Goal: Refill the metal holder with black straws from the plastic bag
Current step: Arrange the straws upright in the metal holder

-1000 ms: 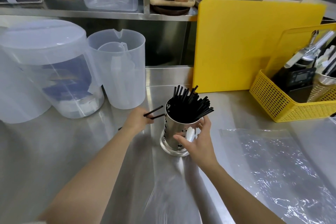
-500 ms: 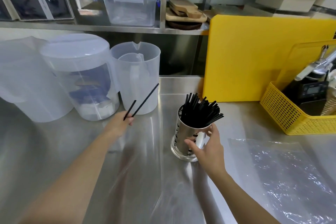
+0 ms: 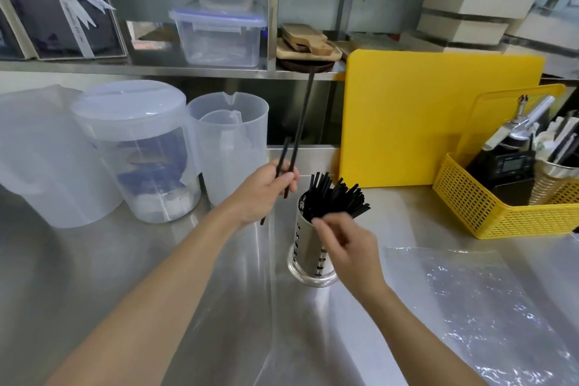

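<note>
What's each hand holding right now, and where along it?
The left hand pinches two black straws near their lower ends, the long part pointing up. The right hand holds nothing; its fingertips touch the straws in the metal holder.

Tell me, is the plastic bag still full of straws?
No, the plastic bag lies flat on the counter with no straws showing in it, while the metal holder is packed with them.

A stainless steel counter [image 3: 94, 276] meets a steel back wall under 1 cluttered metal shelf [image 3: 156, 69].
</note>
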The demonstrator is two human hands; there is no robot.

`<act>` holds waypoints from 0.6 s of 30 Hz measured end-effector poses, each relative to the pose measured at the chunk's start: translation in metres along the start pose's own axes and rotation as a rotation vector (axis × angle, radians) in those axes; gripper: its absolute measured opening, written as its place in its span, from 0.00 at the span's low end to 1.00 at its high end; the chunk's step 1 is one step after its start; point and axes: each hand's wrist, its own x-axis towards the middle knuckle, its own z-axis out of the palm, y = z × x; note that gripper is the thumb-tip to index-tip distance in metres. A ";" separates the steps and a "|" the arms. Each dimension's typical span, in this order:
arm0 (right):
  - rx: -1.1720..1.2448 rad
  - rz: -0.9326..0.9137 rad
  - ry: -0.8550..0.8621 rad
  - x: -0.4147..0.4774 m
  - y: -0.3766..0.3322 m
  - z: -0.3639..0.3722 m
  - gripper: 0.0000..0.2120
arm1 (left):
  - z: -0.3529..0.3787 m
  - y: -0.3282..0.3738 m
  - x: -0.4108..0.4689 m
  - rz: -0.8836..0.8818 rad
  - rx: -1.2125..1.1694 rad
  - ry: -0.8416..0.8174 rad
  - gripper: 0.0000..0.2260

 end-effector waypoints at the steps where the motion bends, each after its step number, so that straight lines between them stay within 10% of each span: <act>1: 0.087 0.021 0.032 0.013 -0.015 -0.004 0.07 | 0.003 0.001 0.000 0.006 0.003 -0.037 0.10; 7: 0.239 -0.048 0.020 0.078 -0.077 -0.032 0.17 | 0.012 0.012 0.001 0.052 0.044 -0.188 0.12; 18: 0.100 -0.206 -0.037 0.116 -0.100 -0.060 0.07 | 0.034 0.075 0.029 0.303 -0.056 -0.107 0.11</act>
